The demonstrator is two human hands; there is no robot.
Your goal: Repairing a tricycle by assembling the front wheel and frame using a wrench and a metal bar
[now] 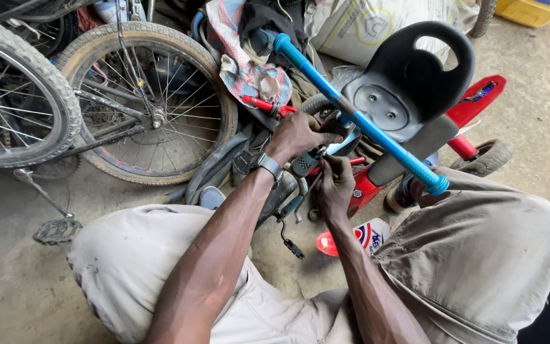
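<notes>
Taking the child's tricycle [415, 137] as the landmark, with its black moulded seat [408, 83] and red frame [364, 188], the biggest neighbours are 2 spoked bicycle wheels: 1 [154, 102] leans just to its left, and the other [7, 95] stands farther left at the picture's edge. Behind the tricycle lie a grey sack [364, 25] and a heap of patterned cloth [243, 57]. The concrete floor [529, 114] carries everything. Across the front of the seat runs the blue push bar [358, 118], its long axis slanting from the upper left, near the cloth, down to the right, where its end sits over the person's right knee [479, 242]. Both hands work under the middle of that bar, at the front of the red frame. The left hand [297, 137] comes in from the left and is closed over a dark fitting with a grey-green grip [303, 164] just beneath the bar. The right hand [335, 185] sits directly below it, nearer the frame, fingers pinched on a small part that is too hidden to name. The 2 hands are close together, almost touching. A black pedal [55, 230] lies on the floor well left of the tricycle, and a small pedal crank [288, 239] hangs just below the hands.
</notes>
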